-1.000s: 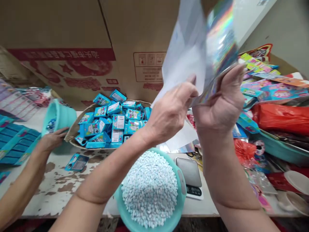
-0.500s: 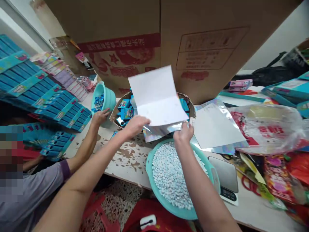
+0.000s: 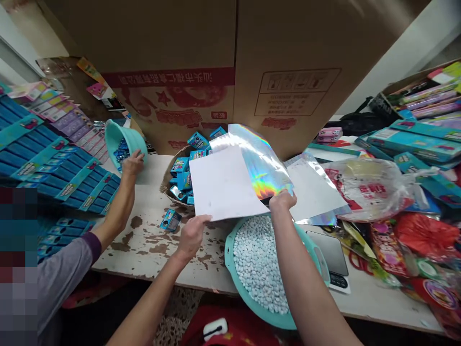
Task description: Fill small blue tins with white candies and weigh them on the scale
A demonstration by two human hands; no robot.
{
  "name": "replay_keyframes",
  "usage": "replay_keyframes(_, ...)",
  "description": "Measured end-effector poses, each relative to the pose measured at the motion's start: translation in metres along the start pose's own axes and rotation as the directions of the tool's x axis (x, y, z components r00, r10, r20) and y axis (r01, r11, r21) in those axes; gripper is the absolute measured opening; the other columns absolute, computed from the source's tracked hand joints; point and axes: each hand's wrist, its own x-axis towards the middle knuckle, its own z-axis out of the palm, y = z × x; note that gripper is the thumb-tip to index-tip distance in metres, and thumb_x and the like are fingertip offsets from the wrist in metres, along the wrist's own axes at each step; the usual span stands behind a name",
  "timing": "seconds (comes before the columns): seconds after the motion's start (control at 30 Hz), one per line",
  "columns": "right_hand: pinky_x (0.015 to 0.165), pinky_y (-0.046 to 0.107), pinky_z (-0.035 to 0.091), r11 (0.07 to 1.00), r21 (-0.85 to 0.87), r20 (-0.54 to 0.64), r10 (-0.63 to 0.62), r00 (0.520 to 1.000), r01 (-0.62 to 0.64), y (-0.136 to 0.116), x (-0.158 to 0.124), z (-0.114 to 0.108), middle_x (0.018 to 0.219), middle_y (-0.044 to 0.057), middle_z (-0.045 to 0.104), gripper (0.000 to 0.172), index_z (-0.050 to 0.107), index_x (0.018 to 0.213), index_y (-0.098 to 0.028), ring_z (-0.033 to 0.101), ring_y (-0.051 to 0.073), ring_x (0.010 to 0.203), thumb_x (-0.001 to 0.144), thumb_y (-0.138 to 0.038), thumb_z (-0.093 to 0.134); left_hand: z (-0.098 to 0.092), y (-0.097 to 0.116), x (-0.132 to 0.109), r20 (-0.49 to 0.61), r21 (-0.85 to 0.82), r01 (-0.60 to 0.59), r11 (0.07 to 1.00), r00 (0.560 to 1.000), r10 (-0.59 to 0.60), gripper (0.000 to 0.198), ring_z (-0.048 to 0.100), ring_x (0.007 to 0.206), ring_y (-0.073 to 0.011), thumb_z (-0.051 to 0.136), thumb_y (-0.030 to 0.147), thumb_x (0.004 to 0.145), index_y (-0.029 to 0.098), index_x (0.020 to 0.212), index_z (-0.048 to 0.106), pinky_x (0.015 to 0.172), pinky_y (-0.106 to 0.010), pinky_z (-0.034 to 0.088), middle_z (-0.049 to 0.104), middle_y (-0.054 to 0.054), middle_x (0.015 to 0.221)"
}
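Observation:
My left hand (image 3: 194, 235) pinches the lower left corner of a white paper sheet (image 3: 225, 185). My right hand (image 3: 283, 203) is closed on the lower right corner of a shiny rainbow holographic sheet (image 3: 268, 163), which curls up behind the paper. Below them stands a turquoise plastic basin (image 3: 230, 259) full of small pale candy-like pieces (image 3: 257, 264). Partly covered by the sheets, a low cardboard box (image 3: 166, 180) holds several small blue packets (image 3: 181, 165). Another blue packet (image 3: 170, 219) lies on the worn table near my left hand.
A co-worker's hand (image 3: 133, 163) holds a tilted turquoise bucket (image 3: 135, 139) at left, near stacked blue cartons (image 3: 57, 158). More sheets (image 3: 313, 187), a scale (image 3: 329, 250) and plastic bags (image 3: 370, 187) lie at right. A large carton (image 3: 201, 43) stands behind.
My left hand has moved down and the white sheet has unfolded flatter, apart from the holographic sheet, which now curls up at right. The co-worker's bucket appears farther left; the view has shifted too.

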Motion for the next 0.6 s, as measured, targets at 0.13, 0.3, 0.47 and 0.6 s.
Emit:
replay_keyframes(0.13, 0.115, 0.050, 0.023, 0.987, -0.155, -0.134, -0.072, 0.988, 0.051, -0.017, -0.040, -0.016, 0.145, 0.021, 0.028, 0.075, 0.023, 0.143, -0.011, 0.029, 0.029, 0.138, 0.082, -0.036, 0.060, -0.049, 0.017, 0.048, -0.291, -0.348, 0.126, 0.929, 0.927, -0.235, 0.020, 0.061, 0.076, -0.0154, 0.063, 0.030, 0.078, 0.022, 0.096, 0.064, 0.069, -0.026, 0.049, 0.067, -0.002, 0.086)
replay_keyframes(0.3, 0.109, 0.047, 0.035, 0.905, -0.208, 0.158, -0.344, 0.926, 0.372, -0.052, -0.090, -0.018, 0.139, 0.014, 0.040, 0.060, 0.041, 0.137, -0.019, 0.040, 0.026, 0.132, 0.086, -0.047, 0.053, -0.115, 0.018, 0.115, -0.193, -0.746, 0.124, 0.654, 0.900, -0.391, 0.039, 0.053, 0.059, -0.0094, 0.076, 0.022, 0.057, 0.017, 0.093, 0.061, 0.054, -0.019, 0.042, 0.060, 0.002, 0.071)
replay_keyframes(0.47, 0.095, 0.041, 0.049, 0.913, -0.040, 0.495, -0.335, 0.801, 0.406, -0.069, -0.112, 0.030, 0.140, 0.013, 0.039, 0.065, 0.043, 0.136, -0.022, 0.042, 0.025, 0.128, 0.080, -0.050, 0.061, -0.147, 0.008, 0.140, -0.191, -0.752, 0.082, 0.654, 0.922, -0.336, 0.039, 0.054, 0.063, -0.0090, 0.078, 0.017, 0.052, 0.015, 0.088, 0.063, 0.056, -0.019, 0.044, 0.061, 0.000, 0.074)
replay_keyframes(0.6, 0.094, 0.042, 0.046, 0.866, 0.036, 0.666, -0.393, 0.634, 0.499, -0.095, -0.101, 0.080, 0.133, 0.013, 0.049, 0.082, 0.052, 0.128, -0.019, 0.046, 0.029, 0.121, 0.057, -0.048, 0.080, -0.174, 0.018, 0.157, -0.166, -0.721, 0.064, 0.690, 0.951, -0.262, 0.038, 0.056, 0.064, -0.0108, 0.076, 0.016, 0.055, 0.014, 0.090, 0.062, 0.056, -0.021, 0.046, 0.060, 0.000, 0.074)
